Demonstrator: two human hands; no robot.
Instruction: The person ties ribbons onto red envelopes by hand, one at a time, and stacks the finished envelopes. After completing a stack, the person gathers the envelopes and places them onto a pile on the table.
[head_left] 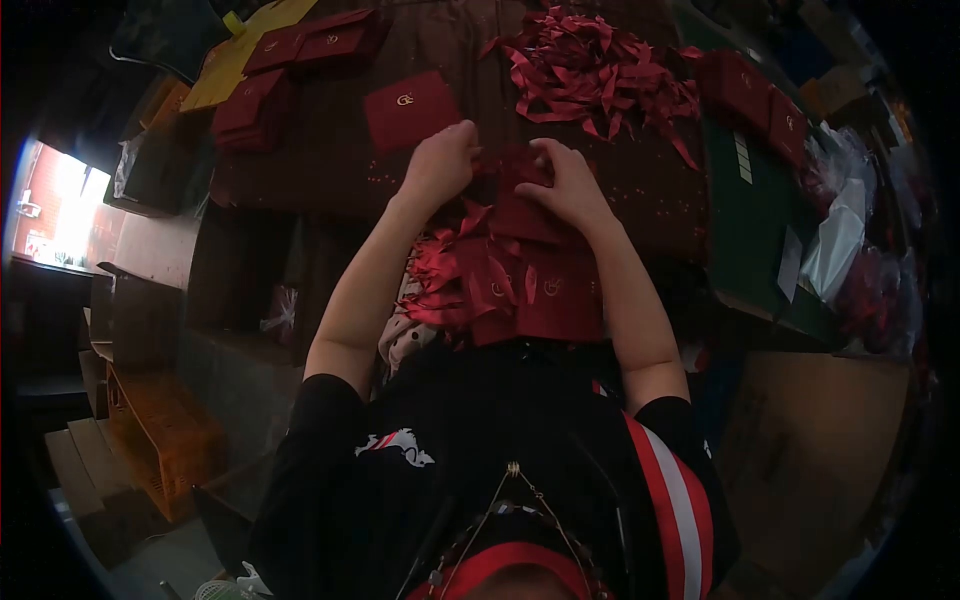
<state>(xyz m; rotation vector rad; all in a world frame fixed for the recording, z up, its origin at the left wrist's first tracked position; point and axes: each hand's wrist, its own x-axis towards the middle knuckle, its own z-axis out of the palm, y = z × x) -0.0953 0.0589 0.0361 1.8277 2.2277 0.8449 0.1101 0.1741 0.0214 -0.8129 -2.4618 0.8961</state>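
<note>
At the table's near edge, my left hand (443,160) has its fingers pressed together on something I cannot make out. My right hand (566,180) is beside it, thumb and fingers curled at the top of a dark red pouch (527,207). Just beyond my left hand lies a flat red pouch with a gold logo (405,105). More red pouches with gold logos (553,300) rest on my lap, with a bunch of red ribbons (437,275) at their left. What lies between my fingertips is dark and blurred.
The brown table (330,180) holds a heap of red ribbons (600,75) at the back. Stacked pouches (250,112) stand at the left, others (750,95) at the right. Clear plastic bags (840,235) lie far right. An orange crate (165,430) stands lower left.
</note>
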